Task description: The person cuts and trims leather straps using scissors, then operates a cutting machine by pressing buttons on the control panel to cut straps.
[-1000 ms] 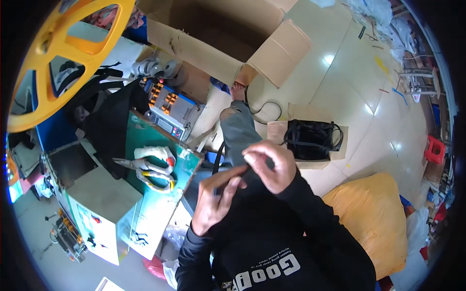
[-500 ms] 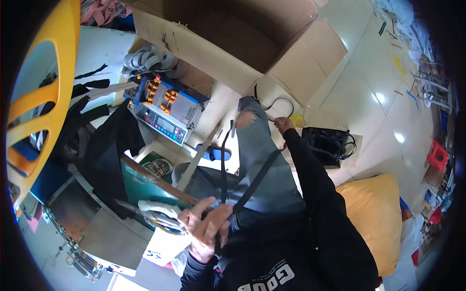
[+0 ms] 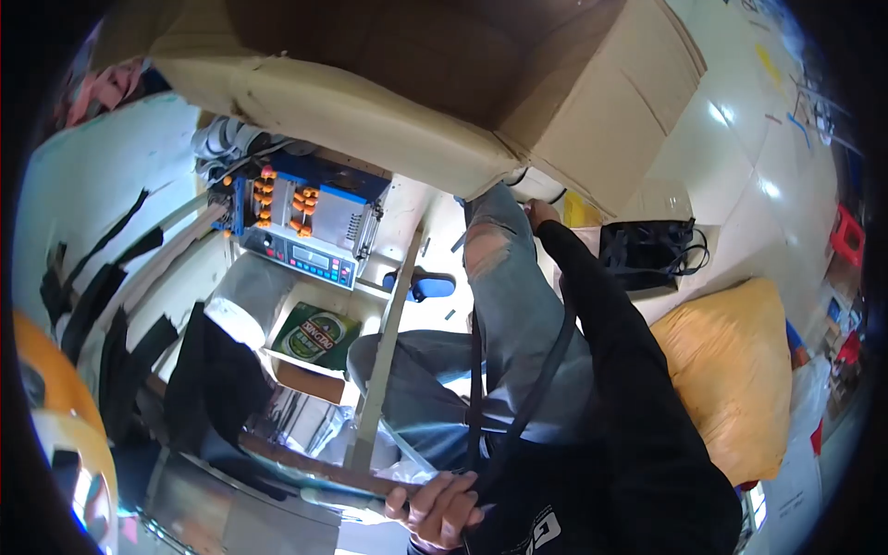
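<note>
Near the bottom centre, my left hand [image 3: 442, 511] is closed around a black strap [image 3: 475, 384], beside the edge of the bench. The strap runs up from it over my leg, and another length [image 3: 546, 370] slants up toward my right arm. My right hand [image 3: 542, 213] is stretched far forward beside my knee, under the flap of the large cardboard box [image 3: 370, 116]. It is small and partly hidden, so its fingers and anything in them cannot be made out.
At the left stand a machine with orange rollers [image 3: 296, 227], hanging black strips [image 3: 208, 370] and a yellow wheel [image 3: 55, 379]. A green carton [image 3: 316, 337] and a blue slipper [image 3: 424, 286] lie below. Rightward are a box of black straps [image 3: 647, 252] and a yellow sack [image 3: 726, 379].
My hands were together at my chest; my right hand has reached forward while my left stayed low with the strap. The view has tilted, and the large box appears closer.
</note>
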Demonstrator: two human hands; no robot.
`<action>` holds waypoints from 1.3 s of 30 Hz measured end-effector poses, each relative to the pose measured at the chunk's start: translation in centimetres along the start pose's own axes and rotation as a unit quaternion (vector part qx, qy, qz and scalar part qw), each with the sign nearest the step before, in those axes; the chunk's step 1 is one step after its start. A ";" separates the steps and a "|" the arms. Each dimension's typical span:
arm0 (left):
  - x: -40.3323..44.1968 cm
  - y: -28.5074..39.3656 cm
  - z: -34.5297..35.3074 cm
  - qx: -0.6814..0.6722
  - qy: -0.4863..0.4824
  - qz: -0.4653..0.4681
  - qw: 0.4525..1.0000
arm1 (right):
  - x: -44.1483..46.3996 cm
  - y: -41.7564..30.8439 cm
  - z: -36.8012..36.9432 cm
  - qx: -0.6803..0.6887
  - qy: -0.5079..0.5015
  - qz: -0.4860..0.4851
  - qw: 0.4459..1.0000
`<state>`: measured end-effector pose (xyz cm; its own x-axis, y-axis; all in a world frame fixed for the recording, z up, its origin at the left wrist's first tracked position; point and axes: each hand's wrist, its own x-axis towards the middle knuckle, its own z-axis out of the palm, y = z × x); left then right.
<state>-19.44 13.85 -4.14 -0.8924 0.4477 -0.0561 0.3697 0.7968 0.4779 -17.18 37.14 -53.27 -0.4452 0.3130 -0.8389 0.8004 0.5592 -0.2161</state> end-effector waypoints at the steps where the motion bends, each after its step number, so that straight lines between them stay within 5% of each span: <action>1: 0.2 0.6 0.3 -0.002 -0.009 0.003 1.000 | 0.6 0.3 0.5 0.005 -0.003 0.008 1.000; 5: 1.5 3.5 1.1 -0.013 0.100 -0.214 0.972 | 2.6 1.2 1.9 -0.059 -0.017 -0.023 0.998; 10: 2.4 2.5 2.6 -0.139 0.096 -0.252 0.953 | 0.7 -2.2 -2.7 -0.049 -0.014 -0.003 0.999; 18: 3.7 0.9 4.2 -0.346 0.108 -0.333 0.870 | 6.1 1.7 4.7 -0.023 -0.024 0.003 0.999; 28: 2.9 0.3 4.7 -0.548 0.189 -0.405 0.707 | 8.7 -3.9 10.4 0.005 -0.052 -0.048 0.997; 39: 1.5 0.1 4.1 -0.740 0.272 -0.403 0.464 | 8.7 -9.1 15.3 0.032 -0.073 -0.095 0.992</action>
<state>-19.66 16.27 -7.72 -0.6680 -0.2430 -0.7033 -0.3651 -0.7165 0.5944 -22.20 22.99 -66.20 -0.5321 0.0892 -0.8420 0.7326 0.5470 -0.4051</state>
